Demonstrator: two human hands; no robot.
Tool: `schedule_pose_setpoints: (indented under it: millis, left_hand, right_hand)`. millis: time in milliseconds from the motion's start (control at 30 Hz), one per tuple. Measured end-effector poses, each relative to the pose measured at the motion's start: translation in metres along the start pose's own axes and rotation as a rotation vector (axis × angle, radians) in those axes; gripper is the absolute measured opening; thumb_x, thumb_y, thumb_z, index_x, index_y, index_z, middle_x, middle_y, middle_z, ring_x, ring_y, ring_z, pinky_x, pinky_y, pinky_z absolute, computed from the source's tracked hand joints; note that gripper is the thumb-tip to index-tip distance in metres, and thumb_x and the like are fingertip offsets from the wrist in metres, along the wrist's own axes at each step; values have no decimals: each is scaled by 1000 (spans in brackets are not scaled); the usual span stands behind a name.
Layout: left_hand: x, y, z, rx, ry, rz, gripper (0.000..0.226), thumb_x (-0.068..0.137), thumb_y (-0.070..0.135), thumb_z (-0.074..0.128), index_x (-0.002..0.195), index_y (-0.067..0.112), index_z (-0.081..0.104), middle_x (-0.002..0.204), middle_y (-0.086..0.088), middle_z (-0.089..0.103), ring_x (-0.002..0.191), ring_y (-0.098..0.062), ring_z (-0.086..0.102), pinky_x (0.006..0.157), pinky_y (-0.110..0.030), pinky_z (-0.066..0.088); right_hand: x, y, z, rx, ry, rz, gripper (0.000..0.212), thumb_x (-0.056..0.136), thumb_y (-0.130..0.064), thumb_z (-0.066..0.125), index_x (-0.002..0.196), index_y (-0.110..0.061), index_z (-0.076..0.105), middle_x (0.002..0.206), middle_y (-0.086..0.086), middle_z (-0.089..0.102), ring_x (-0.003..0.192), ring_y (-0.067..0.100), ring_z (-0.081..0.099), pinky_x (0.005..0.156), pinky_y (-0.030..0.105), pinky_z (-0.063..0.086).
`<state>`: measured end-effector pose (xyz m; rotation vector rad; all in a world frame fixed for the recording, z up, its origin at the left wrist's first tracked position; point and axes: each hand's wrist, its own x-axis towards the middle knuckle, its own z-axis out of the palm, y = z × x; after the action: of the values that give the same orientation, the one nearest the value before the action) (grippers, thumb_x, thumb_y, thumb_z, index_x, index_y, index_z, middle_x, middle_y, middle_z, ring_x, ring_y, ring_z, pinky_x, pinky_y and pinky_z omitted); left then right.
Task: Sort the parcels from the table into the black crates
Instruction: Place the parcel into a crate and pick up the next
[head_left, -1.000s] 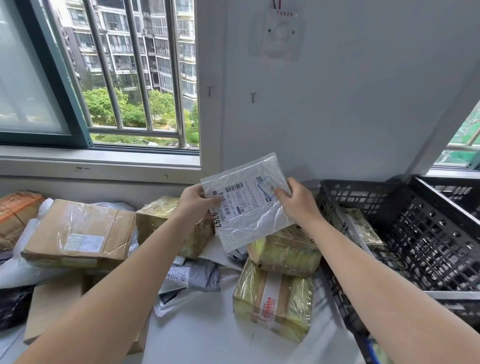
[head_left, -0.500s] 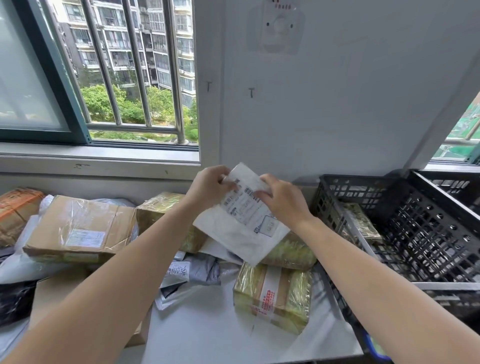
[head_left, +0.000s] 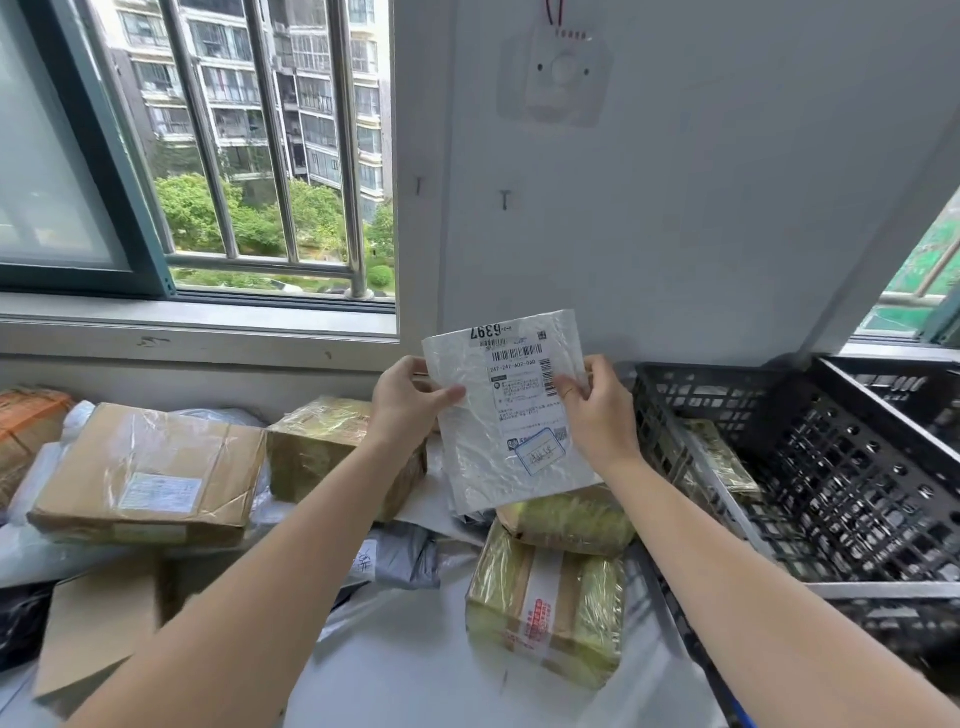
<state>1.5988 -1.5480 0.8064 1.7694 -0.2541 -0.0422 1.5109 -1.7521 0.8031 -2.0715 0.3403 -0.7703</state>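
- Held a white plastic parcel (head_left: 511, 415) upright by its two side edges, label turned toward the camera.
- Pinched its left edge with the left hand (head_left: 402, 402): thumb laid across the front, the rest tucked behind the plastic.
- Pinched its right edge with the right hand (head_left: 597, 415): fingers (head_left: 569, 387) curled onto the label face, just beside the barcodes.
- Read 6397 upside down at the top of the label; marked with a blue-framed stamp near its bottom.
- Kept in the air above the surface (head_left: 415, 675), in front of the white wall (head_left: 675, 208), left of the black crate (head_left: 831, 493) and outside it.
- Overlapped at its lower edge a yellow-taped parcel (head_left: 571, 519); could not tell whether touching it.
- Left lying just below that, nearer the camera: a yellow-taped box with a red-printed strip (head_left: 545, 608).
- Left under the left forearm: a grey poly bag (head_left: 405, 556).
- Left behind the left wrist: another yellow-taped box (head_left: 322, 447), with a large cardboard box (head_left: 150, 473) bearing a pale label just beside it.
- Piled at the far left: an orange-printed box (head_left: 26, 421), a flat brown carton (head_left: 98, 634) and a black bag (head_left: 21, 623).
- Found already inside the black crate, against its left wall: one yellow-taped parcel (head_left: 719, 457).
- Joined on the crate's far right by a second black crate (head_left: 893, 384), contents not visible.
- Backed on the left by a barred window (head_left: 260, 156), with trees and apartment blocks outside.
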Motion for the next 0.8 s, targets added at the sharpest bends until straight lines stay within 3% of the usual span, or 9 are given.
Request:
schedule_pose_setpoints:
  millis: [133,267,400,500,600,733,800]
  left_hand:
    - [4,-2,2,7,1,38,31,76,17,85,94,25,61,89,3,71,79,-9,69,68,-27,57]
    - [6,0,9,-3,-1,65,34,76,20,85,85,36,56,81,5,69,60,5,65,49,-11,47]
    - [6,7,27,-25,-55,80,36,77,18,85,85,36,54,76,8,68,57,9,63,44,-8,44]
    - [2,17,48,-21,-93,93,34,78,22,84,86,36,54,78,6,69,56,1,65,49,-17,47]
    - [-8,30,78,-25,-135,98,33,80,22,82,92,35,54,82,1,70,64,-8,68,56,-28,53]
    - [-29,49,130,-21,-182,143,36,83,20,79,107,28,54,83,3,68,65,-3,67,56,-22,52]
    - [-43,60,163,2,-211,162,40,84,19,78,110,30,51,87,2,66,74,-9,68,62,-27,55]
  right_hand:
    - [-4,-3,-2,-12,21,18,14,98,-29,60,91,-22,49,82,-14,61,67,-17,57,49,6,40]
    - [-9,-5,-8,-19,58,30,18,98,-28,60,85,-27,46,82,-16,60,70,-18,57,51,4,40]
    - [-15,0,-26,-61,105,74,17,98,-29,60,89,-20,48,83,-14,60,70,-15,57,51,7,41]
    - [-18,5,-48,-104,154,92,20,98,-32,59,86,-25,45,84,-13,61,71,-3,59,51,10,41]
    - [-23,14,-77,-123,217,96,21,98,-31,58,84,-26,43,82,-12,59,69,-2,58,51,11,41]
    - [-25,38,-131,-105,258,88,17,99,-28,58,89,-20,47,84,-13,60,71,-1,58,51,12,42]
    - [-25,54,-163,-74,275,88,16,99,-27,58,88,-22,47,86,-10,61,70,1,59,51,12,45]
